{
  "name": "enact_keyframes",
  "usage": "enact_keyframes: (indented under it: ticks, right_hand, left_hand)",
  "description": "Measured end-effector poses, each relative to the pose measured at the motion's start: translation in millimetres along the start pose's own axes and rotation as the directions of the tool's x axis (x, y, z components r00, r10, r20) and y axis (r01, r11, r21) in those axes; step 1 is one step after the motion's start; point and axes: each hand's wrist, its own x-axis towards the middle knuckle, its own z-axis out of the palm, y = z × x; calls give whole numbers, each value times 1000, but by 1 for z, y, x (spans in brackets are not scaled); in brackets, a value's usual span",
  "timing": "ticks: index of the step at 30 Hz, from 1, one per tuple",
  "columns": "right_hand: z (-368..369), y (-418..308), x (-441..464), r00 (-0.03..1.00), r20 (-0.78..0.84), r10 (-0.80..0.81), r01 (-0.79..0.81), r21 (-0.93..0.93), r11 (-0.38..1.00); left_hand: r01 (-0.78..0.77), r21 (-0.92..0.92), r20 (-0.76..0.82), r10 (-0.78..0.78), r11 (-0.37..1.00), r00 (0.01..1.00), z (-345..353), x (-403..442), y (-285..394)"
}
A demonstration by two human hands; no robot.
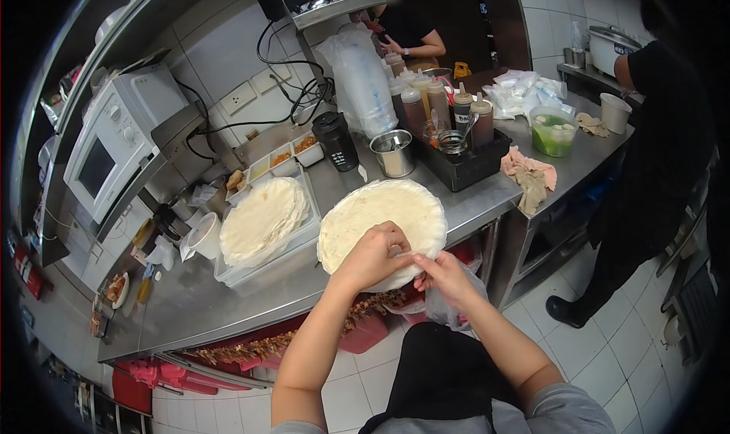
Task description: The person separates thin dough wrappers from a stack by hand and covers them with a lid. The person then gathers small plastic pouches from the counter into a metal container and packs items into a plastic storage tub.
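A stack of round, pale flatbreads (380,213) lies at the front edge of the steel counter. My left hand (376,255) is over its lower part, fingers curled and pinched at the near rim. My right hand (449,278) meets it at the lower right rim, thumb and fingers closed on the edge of the flatbreads. The fingertips of both hands nearly touch. To the left, a second stack of flatbreads (265,219) sits in a clear plastic container (304,240).
Behind the flatbreads are a black tumbler (335,141), a metal cup (393,154) and a black tray (464,168) with sauce bottles. Cloths (528,177) hang at the counter's right. One person (646,152) stands at right, another (414,31) at the back.
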Motion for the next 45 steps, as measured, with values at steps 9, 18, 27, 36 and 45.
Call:
enact_keyframes:
  ticks: [9, 18, 27, 36, 45]
  right_hand:
    - [-6, 13, 11, 990, 16, -137, 138, -102, 985]
    - [-6, 17, 12, 981, -36, -190, 157, -425, 891]
    - [-7, -2, 19, 999, -41, -30, 25, -119, 993]
    - [-14, -2, 24, 999, -29, -44, 34, -270, 962]
    - [-26, -11, 18, 999, -26, -47, 29, -469, 883]
  left_hand:
    - [158, 29, -182, -150, 987, 972, -8, 10, 5]
    - [273, 124, -140, -256, 954, 957, -22, 17, -1]
    - [73, 300, -128, -36, 951, 991, -7, 20, 5]
    - [289, 407, -299, -173, 866, 938, -49, 45, -11]
    - [437, 267, -510, -258, 859, 820, -65, 43, -59]
